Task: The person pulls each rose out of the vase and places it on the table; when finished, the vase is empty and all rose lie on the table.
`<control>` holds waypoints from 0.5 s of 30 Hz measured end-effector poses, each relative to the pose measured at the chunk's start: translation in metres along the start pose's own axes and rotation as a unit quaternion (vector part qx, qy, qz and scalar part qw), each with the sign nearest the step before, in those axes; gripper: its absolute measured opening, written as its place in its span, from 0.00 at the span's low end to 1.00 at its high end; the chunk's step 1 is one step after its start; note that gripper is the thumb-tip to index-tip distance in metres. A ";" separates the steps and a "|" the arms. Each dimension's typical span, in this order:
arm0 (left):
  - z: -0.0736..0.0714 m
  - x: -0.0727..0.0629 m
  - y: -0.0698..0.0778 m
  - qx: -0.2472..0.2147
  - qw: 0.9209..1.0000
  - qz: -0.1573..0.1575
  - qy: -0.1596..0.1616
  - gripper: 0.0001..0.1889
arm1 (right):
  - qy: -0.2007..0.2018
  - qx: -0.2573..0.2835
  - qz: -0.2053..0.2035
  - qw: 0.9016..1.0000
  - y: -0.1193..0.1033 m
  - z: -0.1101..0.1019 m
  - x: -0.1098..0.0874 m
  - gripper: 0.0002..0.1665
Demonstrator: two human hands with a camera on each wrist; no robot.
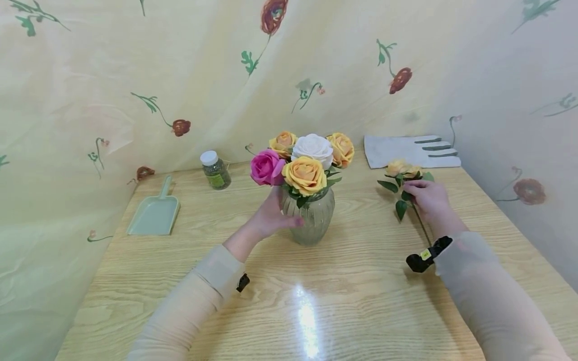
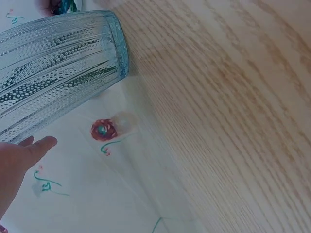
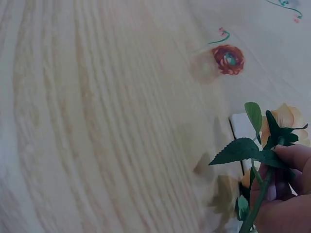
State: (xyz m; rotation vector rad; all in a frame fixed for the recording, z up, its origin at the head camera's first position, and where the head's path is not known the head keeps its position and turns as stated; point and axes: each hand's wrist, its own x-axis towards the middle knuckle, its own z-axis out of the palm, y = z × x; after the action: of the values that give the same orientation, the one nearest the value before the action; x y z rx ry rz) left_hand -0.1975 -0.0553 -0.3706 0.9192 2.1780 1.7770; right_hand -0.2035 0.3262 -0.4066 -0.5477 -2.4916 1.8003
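Right hand (image 1: 429, 200): pinching loose yellow rose (image 1: 403, 169) just below bloom | axis: bloom away from person, stem back toward right wrist | glass vase (image 1: 314, 220): upright, well left of rose | left hand (image 1: 273, 215): nearer vase, spread beside it, thumb straight, contact unclear

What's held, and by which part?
Right hand: a pale yellow rose, by its upper stem, just below the bloom. Left hand: at the vase; can't tell if it grips.
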 end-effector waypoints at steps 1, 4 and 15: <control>0.001 0.000 0.000 -0.003 1.000 0.005 0.001 0.72 | 0.004 -0.034 -0.002 0.999 0.001 0.001 0.001 0.24; 0.001 0.001 0.002 -0.010 1.000 0.002 0.006 0.72 | 0.013 -0.110 -0.010 0.994 0.003 0.002 0.003 0.27; -0.001 0.002 0.004 0.001 1.000 0.006 -0.005 0.68 | 0.023 -0.168 -0.019 0.985 0.015 0.000 0.011 0.25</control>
State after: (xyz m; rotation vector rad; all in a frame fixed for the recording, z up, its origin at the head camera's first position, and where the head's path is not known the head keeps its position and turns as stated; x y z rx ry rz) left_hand -0.1983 -0.0543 -0.3660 0.9428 2.1736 1.7718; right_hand -0.2096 0.3337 -0.4226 -0.5381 -2.7689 1.3417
